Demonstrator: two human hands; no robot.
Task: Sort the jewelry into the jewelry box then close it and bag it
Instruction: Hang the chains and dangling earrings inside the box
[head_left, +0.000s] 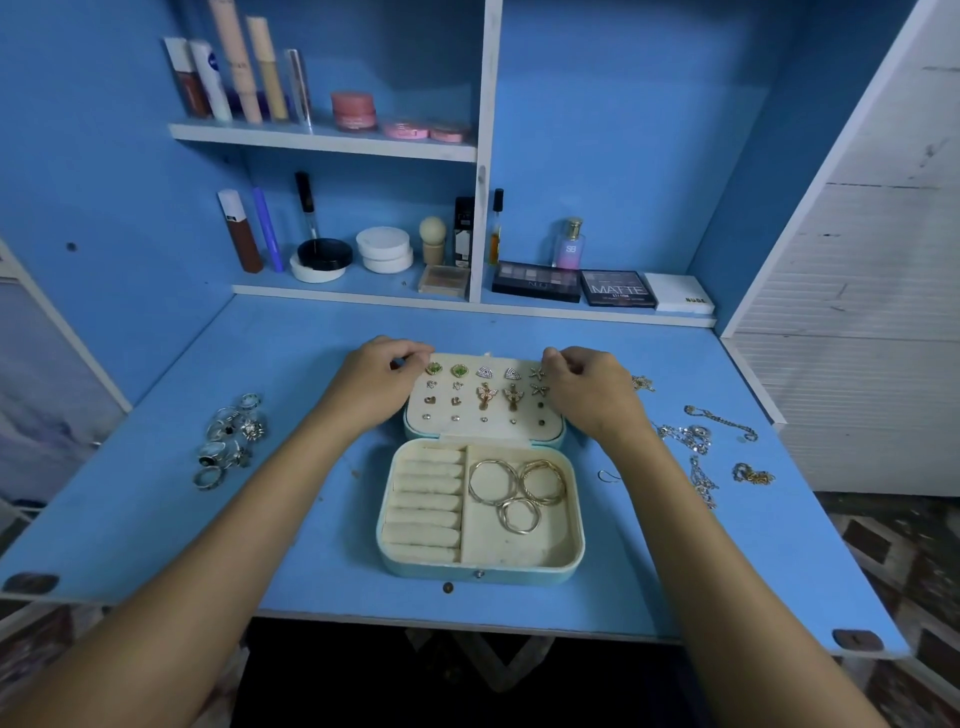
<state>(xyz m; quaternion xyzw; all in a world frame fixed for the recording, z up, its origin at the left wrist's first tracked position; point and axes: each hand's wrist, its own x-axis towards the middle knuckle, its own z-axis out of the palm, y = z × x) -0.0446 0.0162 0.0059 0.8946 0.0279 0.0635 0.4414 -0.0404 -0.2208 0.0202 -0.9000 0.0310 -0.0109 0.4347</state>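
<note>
Jewelry box (480, 564), pale blue, cream-lined, open at table (311, 545) centre: three gold bangles (517, 488) inside; left hand (382, 384) and right hand (587, 392) pinch lid (485, 397) corners

Left hand (375, 384) bare; right hand (592, 387) bare; forearms unsleeved
</note>
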